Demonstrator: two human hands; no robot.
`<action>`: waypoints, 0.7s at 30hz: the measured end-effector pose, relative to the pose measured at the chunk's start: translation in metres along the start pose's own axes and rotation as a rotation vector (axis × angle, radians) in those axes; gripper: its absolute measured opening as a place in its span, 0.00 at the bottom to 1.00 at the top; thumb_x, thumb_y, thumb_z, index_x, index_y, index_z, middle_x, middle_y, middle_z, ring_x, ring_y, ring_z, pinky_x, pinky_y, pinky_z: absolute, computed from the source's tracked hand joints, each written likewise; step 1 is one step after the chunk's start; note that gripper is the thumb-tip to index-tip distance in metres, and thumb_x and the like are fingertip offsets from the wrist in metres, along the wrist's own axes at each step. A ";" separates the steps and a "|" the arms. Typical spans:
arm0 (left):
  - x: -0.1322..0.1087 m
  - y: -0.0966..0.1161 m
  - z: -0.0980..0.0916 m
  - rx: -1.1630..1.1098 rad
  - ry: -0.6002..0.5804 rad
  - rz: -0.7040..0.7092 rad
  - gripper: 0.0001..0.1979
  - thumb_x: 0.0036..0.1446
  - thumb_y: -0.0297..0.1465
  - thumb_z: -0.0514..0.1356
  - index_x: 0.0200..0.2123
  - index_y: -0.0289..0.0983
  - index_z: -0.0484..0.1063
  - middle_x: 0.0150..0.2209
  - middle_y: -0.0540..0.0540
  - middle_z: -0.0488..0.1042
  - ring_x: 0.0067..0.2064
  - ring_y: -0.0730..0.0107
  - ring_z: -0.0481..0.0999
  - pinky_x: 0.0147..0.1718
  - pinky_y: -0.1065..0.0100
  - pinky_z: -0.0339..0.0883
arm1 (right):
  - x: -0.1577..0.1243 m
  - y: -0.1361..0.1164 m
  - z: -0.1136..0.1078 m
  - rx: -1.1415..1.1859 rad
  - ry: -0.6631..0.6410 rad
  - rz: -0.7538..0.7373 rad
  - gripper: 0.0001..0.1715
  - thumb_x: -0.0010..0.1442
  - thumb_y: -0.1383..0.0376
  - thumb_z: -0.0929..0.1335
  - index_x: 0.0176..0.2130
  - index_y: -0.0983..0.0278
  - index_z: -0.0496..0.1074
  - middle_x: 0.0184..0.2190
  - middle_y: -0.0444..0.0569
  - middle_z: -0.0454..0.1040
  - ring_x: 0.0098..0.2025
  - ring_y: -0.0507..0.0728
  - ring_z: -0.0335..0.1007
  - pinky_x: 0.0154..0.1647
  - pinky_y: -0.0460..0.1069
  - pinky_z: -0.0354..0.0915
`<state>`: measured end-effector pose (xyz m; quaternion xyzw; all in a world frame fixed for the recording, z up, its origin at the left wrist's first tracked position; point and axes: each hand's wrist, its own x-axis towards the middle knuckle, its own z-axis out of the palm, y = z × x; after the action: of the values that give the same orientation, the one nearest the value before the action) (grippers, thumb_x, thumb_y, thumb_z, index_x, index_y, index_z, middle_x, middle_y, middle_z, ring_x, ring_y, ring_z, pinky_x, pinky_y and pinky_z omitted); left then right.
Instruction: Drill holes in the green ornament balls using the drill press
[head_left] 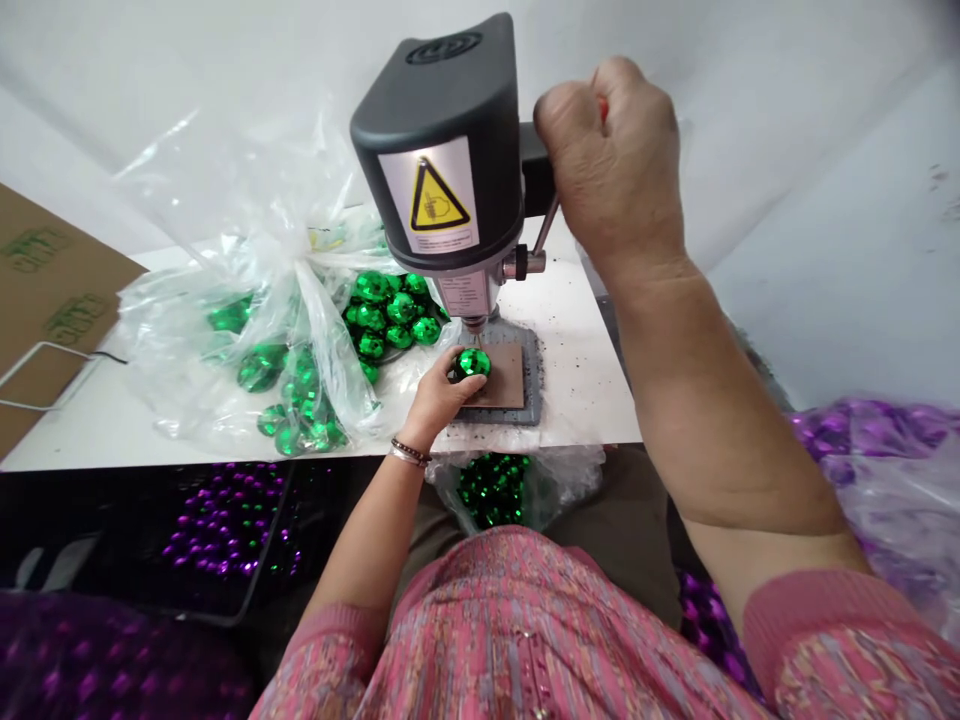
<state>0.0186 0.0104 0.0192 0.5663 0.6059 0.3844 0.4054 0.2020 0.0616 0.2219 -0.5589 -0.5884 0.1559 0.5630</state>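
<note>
A grey drill press (442, 110) with a yellow warning label stands on the white table. Under its bit, a shiny green ball (474, 365) rests on a brown board (508, 375) on the machine's base. My left hand (439, 398) grips that ball from the left, thumb in front and fingers behind. Raised at the right of the machine, my right hand (615, 160) is wrapped round the press lever (548, 222); a bit of red shows between its fingers. The bit's tip is just above or at the ball; contact is too small to tell.
Green balls (397, 312) lie behind and left of the press, some inside a clear plastic bag (277, 270). A cardboard box (52, 290) stands far left. An open bag of green pieces (491, 490) hangs below the table edge. Purple balls (877, 430) are at the right.
</note>
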 end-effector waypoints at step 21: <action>0.010 0.018 0.007 0.051 -0.035 0.034 0.33 0.38 0.24 0.72 0.52 0.35 0.77 0.41 0.44 0.79 0.50 0.52 0.76 0.56 0.56 0.66 | -0.012 0.009 -0.003 0.058 0.017 -0.161 0.23 0.63 0.69 0.64 0.24 0.61 0.46 0.21 0.35 0.45 0.27 0.44 0.40 0.32 0.44 0.48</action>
<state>0.0313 0.0215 0.0332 0.5935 0.5986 0.3654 0.3949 0.2054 0.0529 0.2094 -0.4943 -0.6221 0.1225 0.5947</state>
